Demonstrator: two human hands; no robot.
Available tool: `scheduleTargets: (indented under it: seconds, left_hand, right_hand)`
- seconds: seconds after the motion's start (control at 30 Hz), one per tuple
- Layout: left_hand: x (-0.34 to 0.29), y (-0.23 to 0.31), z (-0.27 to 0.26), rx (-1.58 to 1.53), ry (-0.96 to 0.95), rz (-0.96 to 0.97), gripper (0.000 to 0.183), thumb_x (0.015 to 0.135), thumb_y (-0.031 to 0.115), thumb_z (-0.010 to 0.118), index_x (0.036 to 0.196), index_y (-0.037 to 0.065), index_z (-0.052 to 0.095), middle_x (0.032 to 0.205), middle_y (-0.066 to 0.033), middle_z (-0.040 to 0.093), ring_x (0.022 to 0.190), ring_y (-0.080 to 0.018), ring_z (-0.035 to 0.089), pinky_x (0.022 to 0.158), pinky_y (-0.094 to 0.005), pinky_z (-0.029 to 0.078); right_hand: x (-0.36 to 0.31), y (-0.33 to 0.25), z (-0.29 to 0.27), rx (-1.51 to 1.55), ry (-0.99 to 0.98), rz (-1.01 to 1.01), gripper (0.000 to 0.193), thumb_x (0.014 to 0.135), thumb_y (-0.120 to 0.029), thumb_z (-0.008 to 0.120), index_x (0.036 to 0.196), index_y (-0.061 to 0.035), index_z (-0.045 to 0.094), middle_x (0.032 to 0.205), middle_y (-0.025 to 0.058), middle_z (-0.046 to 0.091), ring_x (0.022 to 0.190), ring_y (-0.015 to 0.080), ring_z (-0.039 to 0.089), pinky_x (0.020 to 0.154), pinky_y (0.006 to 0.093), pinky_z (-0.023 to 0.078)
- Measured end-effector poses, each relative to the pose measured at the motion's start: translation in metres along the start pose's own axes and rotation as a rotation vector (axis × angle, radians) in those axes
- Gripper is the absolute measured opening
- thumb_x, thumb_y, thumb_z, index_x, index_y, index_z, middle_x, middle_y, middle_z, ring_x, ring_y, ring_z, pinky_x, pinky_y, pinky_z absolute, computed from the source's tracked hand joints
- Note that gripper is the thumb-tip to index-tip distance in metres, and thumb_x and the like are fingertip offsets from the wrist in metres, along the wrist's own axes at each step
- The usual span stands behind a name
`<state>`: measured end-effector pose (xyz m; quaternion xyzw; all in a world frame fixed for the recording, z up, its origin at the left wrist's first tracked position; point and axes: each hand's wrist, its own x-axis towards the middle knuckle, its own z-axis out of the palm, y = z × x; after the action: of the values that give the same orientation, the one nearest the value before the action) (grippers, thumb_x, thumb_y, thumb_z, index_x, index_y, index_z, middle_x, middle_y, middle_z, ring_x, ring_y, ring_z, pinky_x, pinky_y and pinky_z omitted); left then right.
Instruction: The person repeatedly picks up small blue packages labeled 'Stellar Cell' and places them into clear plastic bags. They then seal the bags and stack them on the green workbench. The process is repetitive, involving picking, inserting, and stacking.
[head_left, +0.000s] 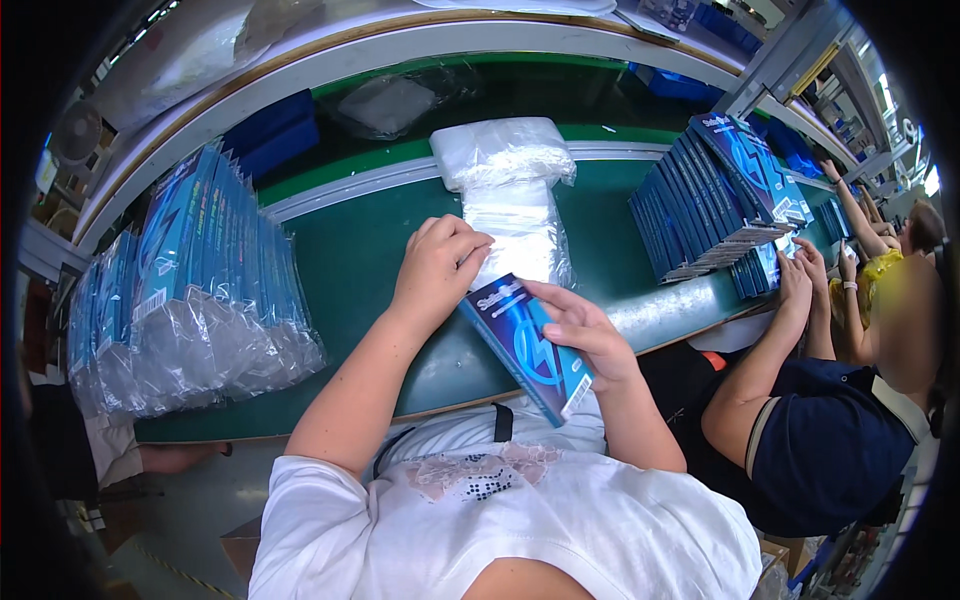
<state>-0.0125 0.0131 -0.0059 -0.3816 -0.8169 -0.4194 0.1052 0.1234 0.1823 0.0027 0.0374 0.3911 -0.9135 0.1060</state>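
My right hand (585, 330) grips a slim blue box (530, 350) by its right side, thumb on the front face. The box is tilted, its top end at the near edge of a stack of clear plastic bags (512, 222) lying flat on the bench. My left hand (438, 265) is closed at the left side of that stack, its thumb and fingertips pinching at the film of a clear bag. How much film is between the fingers is hard to see.
Upright boxes in clear bags (215, 260) fill the bench's left side. Unbagged blue boxes (700, 190) stand stacked at the right. A co-worker's arm (765, 350) reaches in beside them. Behind the green bench (375, 210) run a metal rail and a green-edged belt with loose film (390, 100).
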Motion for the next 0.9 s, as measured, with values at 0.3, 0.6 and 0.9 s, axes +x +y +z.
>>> scheduleTargets:
  seconds: [0.3, 0.6, 0.9]
  left_hand:
    - [-0.003, -0.022, 0.006, -0.267, 0.093, -0.214, 0.018, 0.07, -0.004, 0.065, 0.086, 0.002, 0.07, 0.079, -0.01, 0.062, 0.076, -0.0207, 0.061, 0.069, -0.0275, 0.049]
    - [-0.006, -0.033, 0.014, -0.447, 0.137, -0.004, 0.013, 0.073, 0.005, 0.066, 0.085, 0.004, 0.07, 0.077, -0.0131, 0.062, 0.072, -0.0243, 0.06, 0.066, -0.0312, 0.047]
    - [-0.004, -0.021, 0.017, -1.084, 0.264, -0.542, 0.014, 0.078, 0.009, 0.065, 0.077, -0.004, 0.067, 0.067, -0.0098, 0.064, 0.059, -0.0136, 0.062, 0.055, -0.0279, 0.05]
  right_hand:
    - [0.041, -0.01, -0.005, -0.153, 0.058, -0.054, 0.063, 0.078, 0.001, 0.059, 0.134, 0.0111, 0.033, 0.124, 0.0193, 0.051, 0.105, 0.0211, 0.057, 0.09, 0.0306, 0.046]
    - [0.04, -0.002, 0.016, -0.171, 0.022, -0.061, 0.072, 0.074, -0.004, 0.063, 0.136, 0.011, 0.03, 0.118, 0.0211, 0.054, 0.101, 0.0234, 0.061, 0.087, 0.0321, 0.049]
    - [0.039, -0.007, -0.001, -0.392, 0.053, -0.064, 0.065, 0.078, -0.001, 0.063, 0.134, 0.0125, 0.032, 0.119, 0.0231, 0.053, 0.101, 0.0245, 0.06, 0.089, 0.0345, 0.049]
